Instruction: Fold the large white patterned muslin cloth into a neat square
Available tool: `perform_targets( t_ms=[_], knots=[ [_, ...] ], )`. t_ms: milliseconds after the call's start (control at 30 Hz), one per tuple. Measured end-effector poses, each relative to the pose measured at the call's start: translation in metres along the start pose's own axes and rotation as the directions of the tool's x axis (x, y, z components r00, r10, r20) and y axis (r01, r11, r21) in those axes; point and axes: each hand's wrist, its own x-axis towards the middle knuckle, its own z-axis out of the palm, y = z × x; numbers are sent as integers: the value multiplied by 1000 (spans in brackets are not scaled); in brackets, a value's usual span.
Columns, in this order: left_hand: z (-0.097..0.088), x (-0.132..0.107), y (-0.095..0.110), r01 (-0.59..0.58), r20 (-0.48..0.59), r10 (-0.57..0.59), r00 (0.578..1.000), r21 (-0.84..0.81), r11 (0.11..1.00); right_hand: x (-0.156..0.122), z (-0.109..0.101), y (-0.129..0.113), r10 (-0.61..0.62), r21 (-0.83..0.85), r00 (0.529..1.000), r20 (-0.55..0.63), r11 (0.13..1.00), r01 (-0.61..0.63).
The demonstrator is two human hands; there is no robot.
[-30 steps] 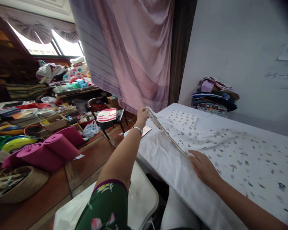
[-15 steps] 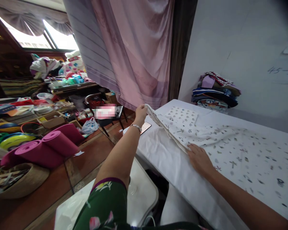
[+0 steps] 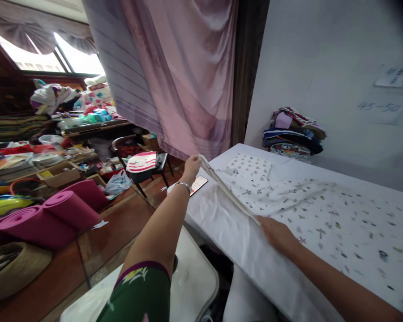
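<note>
A white cloth with small printed figures is spread over the white-covered table. My left hand is closed in a pinch on the far end of its near edge, slightly raised off the table. Nearer to me, my right hand grips the same edge, its fingertips partly hidden. Between the hands the edge runs in a nearly straight, taut line. A phone with a lit screen lies beside my left wrist. Behind the edge sits a patch of cloth with a denser print.
Folded clothes are stacked at the table's back by the wall. A pink curtain hangs beyond the far end. On the left are a chair, rolled pink mats, a basket and a white stool.
The cloth's edge between my hands has become straighter and tighter. My view has turned slightly right and up, so the scene sits lower and further left.
</note>
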Motion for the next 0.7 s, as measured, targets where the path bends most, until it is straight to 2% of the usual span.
perform_targets(
  t_ms=[100, 200, 300, 400, 467, 533, 633, 700],
  knots=[
    [-9, -1, -4, -3, 8, 2, 1000, 46, 999, 3, -2, 5, 29, 80, 1000, 7, 996, -30],
    [-9, 3, 0, -14, -7, 14, 1000, 70, 997, 10, -21, 12, 146, 197, 989, -36, 971, -136],
    [7, 14, 24, -38, -26, 39, 999, 57, 998, 12, -49, 19, 270, 280, 947, -172, 936, -216],
    [27, 19, 61, -115, -16, 115, 993, -65, 991, 6, -69, 18, 206, 253, 944, -256, 957, -140],
    [31, 13, 78, -201, 0, 208, 978, -260, 944, -1, -73, 11, 93, 213, 971, -222, 976, -45],
    [24, -3, 81, -237, -14, 254, 967, -420, 876, -8, -70, 3, -8, 189, 989, -146, 981, 36],
    [0, -40, 58, -216, -103, 191, 976, -545, 810, -16, -59, -9, -104, 175, 994, 17, 980, 100],
    [-17, -71, 37, -202, -142, 146, 979, -596, 777, -22, -52, -14, -165, 175, 975, 147, 975, 139]
  ],
)
